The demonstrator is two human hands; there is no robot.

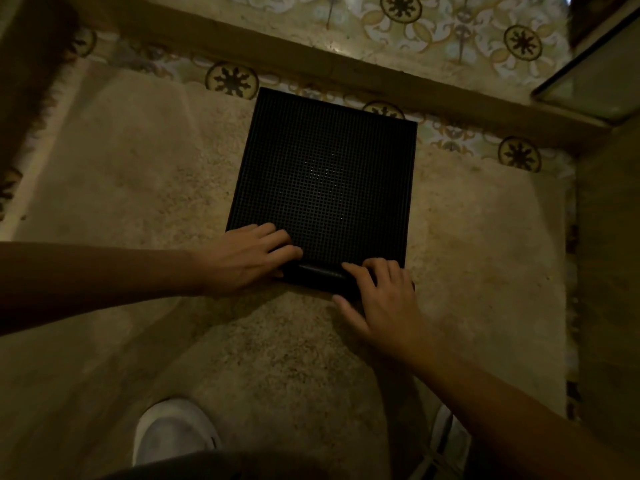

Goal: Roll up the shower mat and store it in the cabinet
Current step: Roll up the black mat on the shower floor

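Grip (375, 299) palm-down on mat (325, 174)

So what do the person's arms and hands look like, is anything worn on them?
Both arms come in bare: no sleeves show as far as the picture's edges. The left hand and right hand wear no gloves, and no rings, watch or bands can be made out in the dim light. The fingernails look short and plain. Lower down, a white shoe shows on one foot.
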